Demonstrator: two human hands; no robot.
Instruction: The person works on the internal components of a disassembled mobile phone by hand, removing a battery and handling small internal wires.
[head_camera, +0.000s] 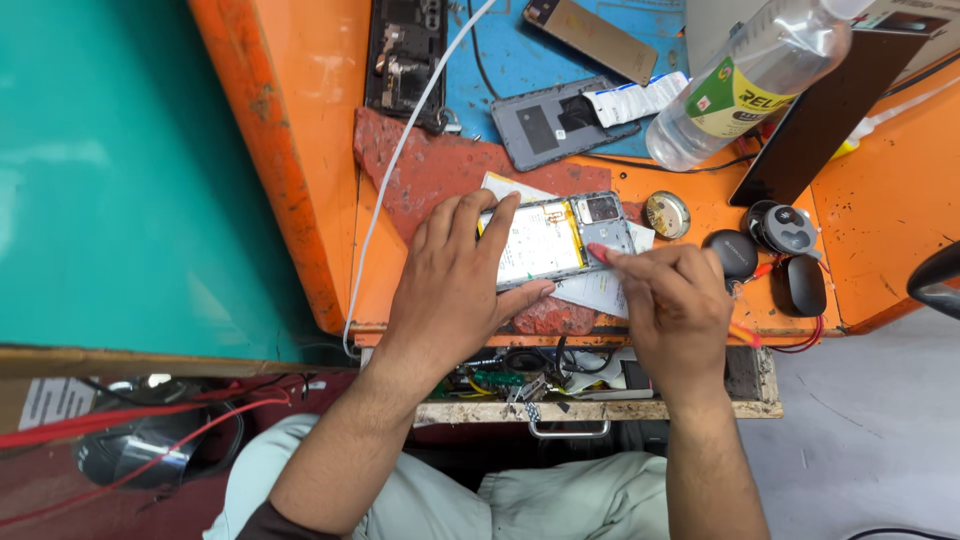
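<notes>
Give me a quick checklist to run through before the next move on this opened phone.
1. Left hand steadying the opened phone: ok, fingers on its left end, thumb under its lower edge.
2. Right hand holding the red tool: ok, tip at the phone's right part.
3. Exactly what the tip touches: cannot tell.
4. Phone lying flat on the orange bench: ok.
5. Water bottle away from the phone: ok, though it lies on its side; cap not visible.
6. White cable away from the phone: ok.
</notes>
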